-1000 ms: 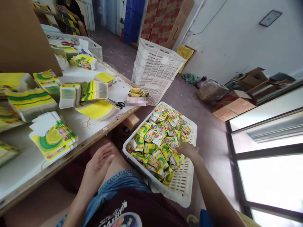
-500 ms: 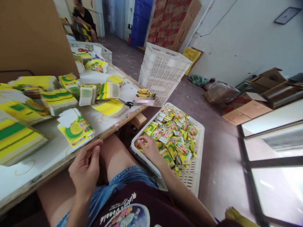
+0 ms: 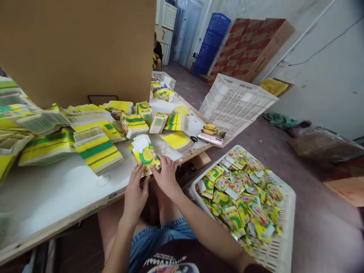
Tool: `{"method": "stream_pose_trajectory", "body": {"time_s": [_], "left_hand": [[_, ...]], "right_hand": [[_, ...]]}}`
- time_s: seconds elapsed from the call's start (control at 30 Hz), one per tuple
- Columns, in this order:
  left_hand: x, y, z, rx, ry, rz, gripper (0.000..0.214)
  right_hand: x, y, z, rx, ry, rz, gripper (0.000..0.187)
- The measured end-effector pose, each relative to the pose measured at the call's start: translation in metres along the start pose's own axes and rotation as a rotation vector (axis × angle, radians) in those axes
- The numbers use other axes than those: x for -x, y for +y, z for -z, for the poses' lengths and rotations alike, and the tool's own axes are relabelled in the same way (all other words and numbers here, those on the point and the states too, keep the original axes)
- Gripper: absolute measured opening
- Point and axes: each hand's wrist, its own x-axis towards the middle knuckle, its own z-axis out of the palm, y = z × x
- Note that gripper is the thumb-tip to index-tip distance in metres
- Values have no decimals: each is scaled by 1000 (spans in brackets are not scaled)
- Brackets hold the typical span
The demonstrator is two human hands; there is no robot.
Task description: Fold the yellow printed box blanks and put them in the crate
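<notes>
A small stack of flat yellow-and-green printed cartons (image 3: 146, 154) with white flaps lies at the table's near edge. My left hand (image 3: 137, 187) is at its front left side, fingers stretched and thumb apart, the fingertips touching the cartons. From the right, my right hand (image 3: 166, 175) rests on the stack's right edge, its fingers spread over the printed face. Neither hand visibly grips a carton. Beside my right forearm stands a white plastic crate (image 3: 288, 227) holding many small yellow-green boxes (image 3: 239, 189).
Bundles of flat cartons (image 3: 98, 149) line the table (image 3: 71, 193) beneath a tall cardboard sheet (image 3: 85, 49). Scissors (image 3: 193, 139), a phone (image 3: 209, 139) and bananas (image 3: 212, 129) lie at its right corner. Stacked white crates (image 3: 236, 104) stand beyond; a person (image 3: 157, 51) sits far back.
My view has swung left. My right hand has left the crate of boxes and come to the carton stack. My left hand has moved forward from above my lap onto the same stack.
</notes>
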Motion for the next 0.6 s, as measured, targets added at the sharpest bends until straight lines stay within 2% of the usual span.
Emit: {"method": "stream_pose_trajectory", "body": {"time_s": [0.17, 0.3, 0.47, 0.6], "left_hand": [[-3, -4, -4, 27, -46, 1, 40], [-8, -4, -1, 11, -98, 28, 40], [-15, -1, 6, -32, -219, 55, 41], [-17, 5, 13, -53, -277, 95, 44]], "right_hand": [[-2, -15, 1, 52, -18, -11, 31], [-6, -18, -3, 21, 17, -115, 33], [-15, -26, -4, -64, 101, -262, 26], [-18, -36, 1, -119, 136, -310, 23]]}}
